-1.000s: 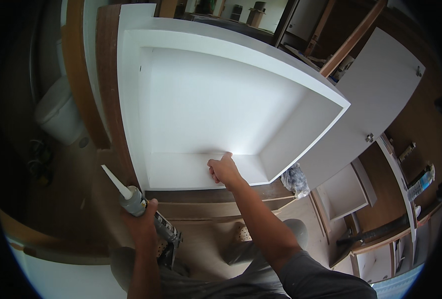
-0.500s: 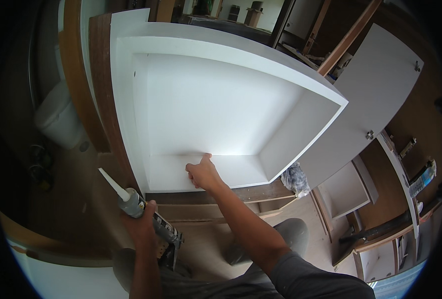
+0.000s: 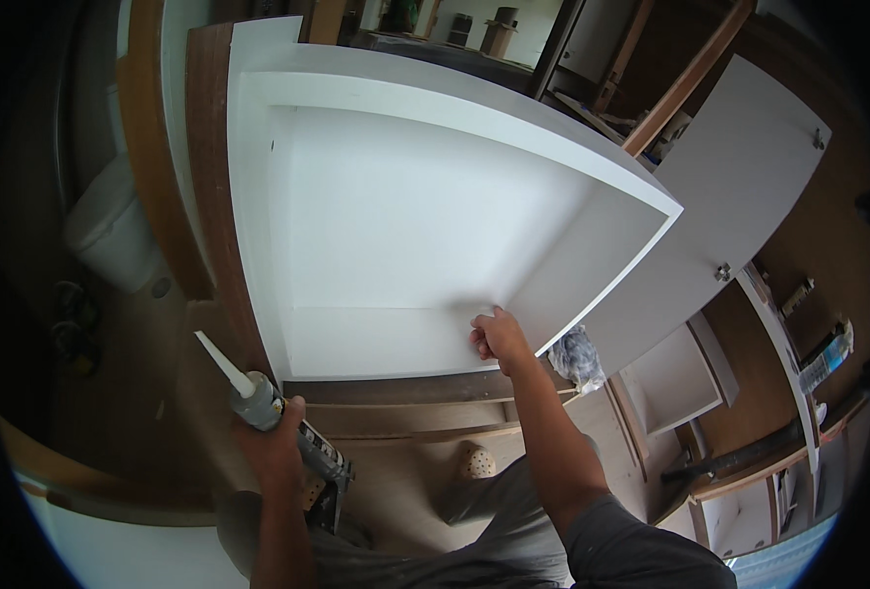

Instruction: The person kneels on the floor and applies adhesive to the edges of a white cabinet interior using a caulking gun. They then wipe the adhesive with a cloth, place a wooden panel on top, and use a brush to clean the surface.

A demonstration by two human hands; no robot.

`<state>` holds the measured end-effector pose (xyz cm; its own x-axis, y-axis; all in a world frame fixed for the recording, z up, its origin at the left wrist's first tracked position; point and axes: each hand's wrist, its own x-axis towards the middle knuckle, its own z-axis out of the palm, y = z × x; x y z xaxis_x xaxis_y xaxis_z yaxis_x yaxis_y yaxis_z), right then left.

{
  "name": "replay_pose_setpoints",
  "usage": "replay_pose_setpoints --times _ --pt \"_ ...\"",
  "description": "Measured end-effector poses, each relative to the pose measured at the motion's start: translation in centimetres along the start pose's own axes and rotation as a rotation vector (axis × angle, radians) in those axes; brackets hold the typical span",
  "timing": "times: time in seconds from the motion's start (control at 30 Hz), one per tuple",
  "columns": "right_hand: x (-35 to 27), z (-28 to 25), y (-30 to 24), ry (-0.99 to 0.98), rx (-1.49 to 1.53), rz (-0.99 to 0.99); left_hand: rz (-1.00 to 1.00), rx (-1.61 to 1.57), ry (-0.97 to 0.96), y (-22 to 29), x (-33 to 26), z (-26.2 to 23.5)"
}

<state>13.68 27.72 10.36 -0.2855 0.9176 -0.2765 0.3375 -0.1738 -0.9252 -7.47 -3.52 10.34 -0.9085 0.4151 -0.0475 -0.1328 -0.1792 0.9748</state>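
Observation:
My left hand is wrapped round a caulking gun loaded with a grey sealant cartridge. Its long white nozzle points up and to the left, apart from the cabinet. In front of me stands an open white cabinet box. My right hand is inside it, low and near the right corner. One digit touches the seam where the bottom board meets the back panel, and the other fingers are curled in. I see nothing held in that hand.
A crumpled plastic bag lies beside the cabinet's lower right corner. A grey door panel with hinges leans at the right. A toilet stands at the far left. Below the cabinet runs a wooden frame; a perforated shoe shows near my knees.
My right hand has slid to the right along the bottom back seam, from near the middle toward the right corner. The left hand still holds the caulking gun in nearly the same place.

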Motion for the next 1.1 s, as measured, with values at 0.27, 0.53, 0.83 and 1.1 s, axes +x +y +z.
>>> replay_pose_setpoints --times 0.27,0.53,0.83,1.1 --pt "-1.0 7.2 -1.7 -0.083 0.019 0.018 0.004 0.028 -0.009 -0.3 0.3 -0.2" --pt "-5.2 15.2 -4.6 -0.238 -0.028 0.010 0.062 0.034 -0.009 -0.5 0.2 -0.2" --pt "-10.1 -1.2 0.5 -0.693 0.318 -0.097 0.132 0.027 0.065 0.0 -0.6 0.6" --pt "-8.8 -17.4 7.0 0.262 -0.250 -0.286 0.390 0.017 -0.174 1.2 -5.0 2.2"
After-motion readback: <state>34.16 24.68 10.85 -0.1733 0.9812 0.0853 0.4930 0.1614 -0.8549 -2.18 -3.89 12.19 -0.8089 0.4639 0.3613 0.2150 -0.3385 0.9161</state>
